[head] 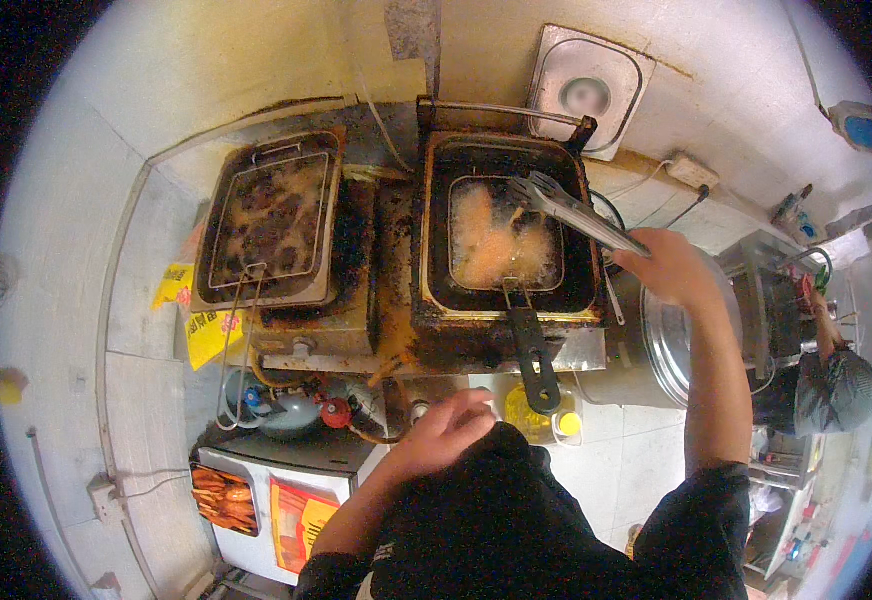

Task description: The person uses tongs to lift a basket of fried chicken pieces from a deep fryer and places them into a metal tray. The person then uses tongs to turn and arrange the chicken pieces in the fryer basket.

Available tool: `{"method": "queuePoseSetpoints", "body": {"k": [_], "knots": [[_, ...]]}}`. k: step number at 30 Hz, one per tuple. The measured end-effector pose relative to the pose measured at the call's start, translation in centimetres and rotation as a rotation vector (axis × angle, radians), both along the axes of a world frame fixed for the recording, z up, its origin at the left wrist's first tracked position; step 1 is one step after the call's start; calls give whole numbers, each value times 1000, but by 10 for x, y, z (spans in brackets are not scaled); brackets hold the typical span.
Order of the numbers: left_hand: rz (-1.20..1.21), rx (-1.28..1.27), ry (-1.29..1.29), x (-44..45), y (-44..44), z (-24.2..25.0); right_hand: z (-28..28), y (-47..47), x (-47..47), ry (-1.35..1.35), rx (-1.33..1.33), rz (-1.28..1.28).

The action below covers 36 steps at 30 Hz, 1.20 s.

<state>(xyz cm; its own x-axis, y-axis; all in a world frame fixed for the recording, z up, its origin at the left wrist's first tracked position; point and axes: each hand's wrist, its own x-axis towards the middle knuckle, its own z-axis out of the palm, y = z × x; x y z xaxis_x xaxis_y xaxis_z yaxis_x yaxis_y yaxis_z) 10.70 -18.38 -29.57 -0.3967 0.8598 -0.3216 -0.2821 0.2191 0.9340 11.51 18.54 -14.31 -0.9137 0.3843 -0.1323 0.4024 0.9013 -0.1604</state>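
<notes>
My right hand (661,262) grips a pair of metal tongs (582,217), whose tips reach over the right-hand deep fryer (428,225). Beneath the tips, several golden pieces of battered food (492,251) bubble in oil inside a wire frying basket (507,289). The basket's black handle (533,360) juts over the fryer's front edge towards me. Close to my body, my left hand (455,427) holds nothing and its fingers are slightly apart. In the left-hand fryer (335,225), a second basket (271,289) sits in dark, foaming oil; what it holds is hard to make out.
Below the fryers stand a gas cylinder (290,412) with a red regulator (336,412) and an oil jug (530,409) with a yellow cap. A white cabinet (256,472) carries a tray of browned meat (222,499). A metal basin (665,337) is at right. Another person (830,382) works farther right.
</notes>
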Motion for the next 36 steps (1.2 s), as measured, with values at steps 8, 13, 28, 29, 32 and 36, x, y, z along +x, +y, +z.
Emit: {"method": "queuePoseSetpoints", "body": {"k": [8,13,28,29,32,36], "knots": [[168,363,-830,17,94,24,7,-7,16,19,-138,-69],[143,344,-753,24,88,17,10,1,37,89,-165,-48],[21,192,-356,25,74,-36,27,6,52,196,-197,-116],[21,204,-345,24,74,-37,27,4,50,203,-186,-112],[9,204,-280,23,74,-38,30,-1,45,167,-171,-103],[1,171,-239,21,74,-38,30,-8,36,139,-172,-69]]}}
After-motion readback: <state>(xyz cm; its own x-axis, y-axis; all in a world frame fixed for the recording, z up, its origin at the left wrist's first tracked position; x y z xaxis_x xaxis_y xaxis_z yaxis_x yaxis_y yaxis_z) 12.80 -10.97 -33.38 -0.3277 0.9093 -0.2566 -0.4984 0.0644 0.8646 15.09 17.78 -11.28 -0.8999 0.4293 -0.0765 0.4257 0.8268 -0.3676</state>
